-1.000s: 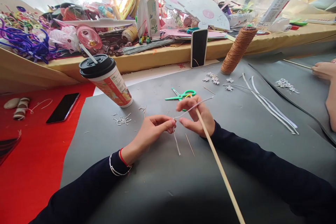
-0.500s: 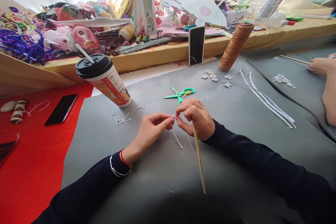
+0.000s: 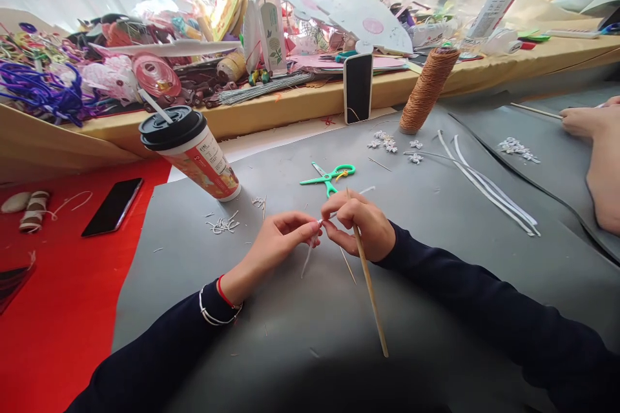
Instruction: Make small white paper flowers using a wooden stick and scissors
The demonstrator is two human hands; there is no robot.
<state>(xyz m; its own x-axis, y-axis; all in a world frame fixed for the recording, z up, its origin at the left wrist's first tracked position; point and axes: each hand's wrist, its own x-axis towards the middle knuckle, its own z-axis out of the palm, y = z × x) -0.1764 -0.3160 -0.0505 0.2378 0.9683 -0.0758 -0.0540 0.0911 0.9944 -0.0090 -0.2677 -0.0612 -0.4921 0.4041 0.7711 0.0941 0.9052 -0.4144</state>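
Between thumb and fingertips, my left hand (image 3: 285, 232) pinches a thin white cord (image 3: 307, 259), one end of which hangs below the fingers. My right hand (image 3: 365, 222) pinches the same cord close beside the left fingertips, and another end sticks out behind its knuckles. A slim wooden stick (image 3: 371, 290) is also tucked in my right hand, its long end slanting down toward me. Just beyond that hand lie green-handled scissors (image 3: 329, 175) with the blades apart. A thin needle-like stick (image 3: 347, 266) lies beneath the right hand.
Cord scraps (image 3: 223, 224) lie left of my hands, near a lidded paper cup (image 3: 198, 161). Small white knotted flowers (image 3: 382, 141), a brown twine spool (image 3: 429, 91) and loose white cords (image 3: 489, 184) are at the right. Another person's hand (image 3: 593, 122) rests at the far right.
The hanging cord end has swung leftward, and a cord end now shows behind my right hand. Both hands keep their pinch. The view has shifted slightly.
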